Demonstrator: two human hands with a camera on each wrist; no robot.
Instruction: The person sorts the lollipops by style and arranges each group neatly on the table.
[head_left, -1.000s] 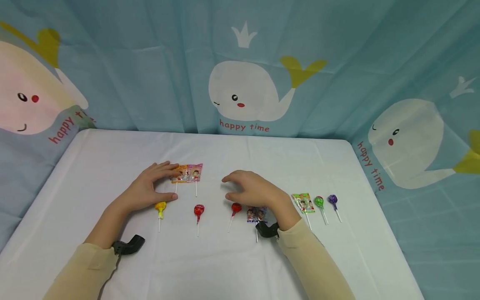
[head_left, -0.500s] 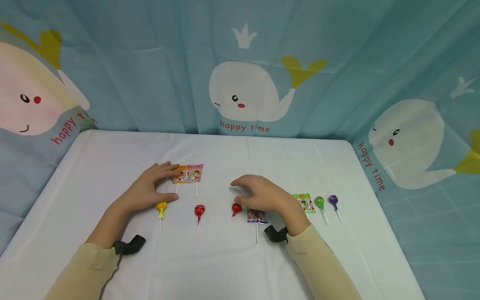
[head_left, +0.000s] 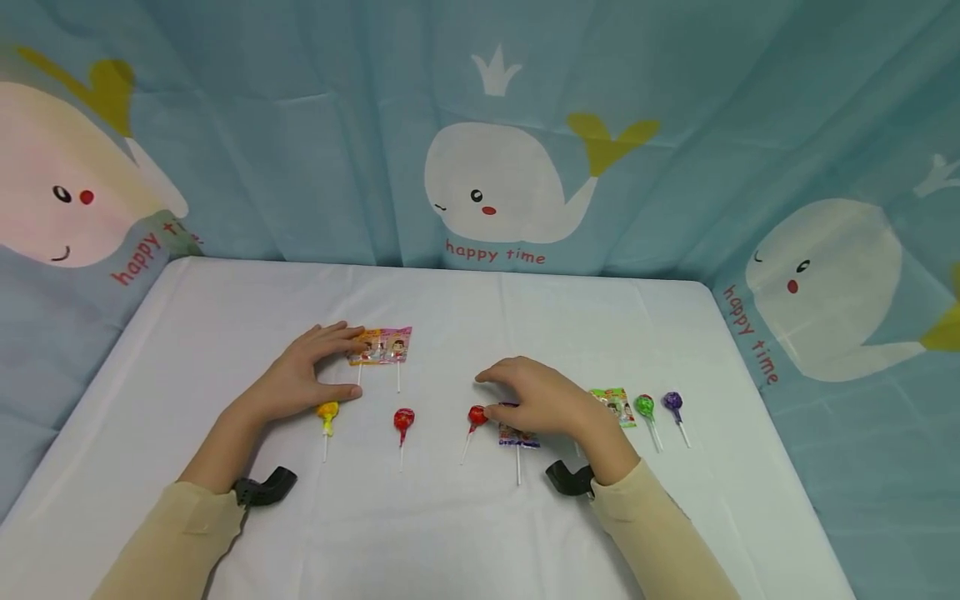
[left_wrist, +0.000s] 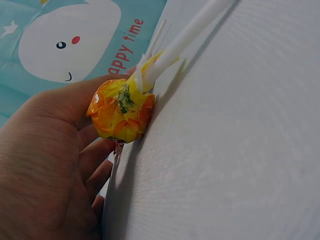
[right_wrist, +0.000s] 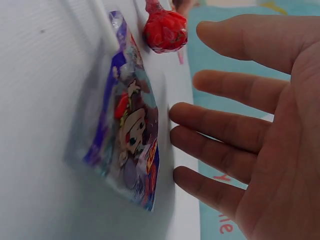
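My left hand [head_left: 296,379] rests at the left with fingers spread, fingertips over the orange-wrapped lollipop [head_left: 362,357]. A pink-wrapped lollipop [head_left: 397,343] lies right beside that one. Just below the left thumb is a yellow lollipop [head_left: 327,412], large in the left wrist view. My right hand [head_left: 543,400] hovers with relaxed, parted fingers above a flat purple-wrapped lollipop [head_left: 519,438], partly covering it. In the right wrist view nothing lies between those fingers; the purple wrapper [right_wrist: 131,130] is beside them. A round red lollipop [head_left: 476,417] sits by the right thumb tip.
Between the hands lies another red lollipop [head_left: 404,419]. Right of the right hand are a flat green-wrapped lollipop [head_left: 619,405], a round green one [head_left: 645,406] and a round purple one [head_left: 672,402]. A whale-print curtain [head_left: 337,167] hangs behind the white table [head_left: 450,533].
The right hand has drawn back to the right and slightly toward me, now overlapping the purple wrapper and green wrapper's stick. The left hand keeps its place; the view has shifted slightly.
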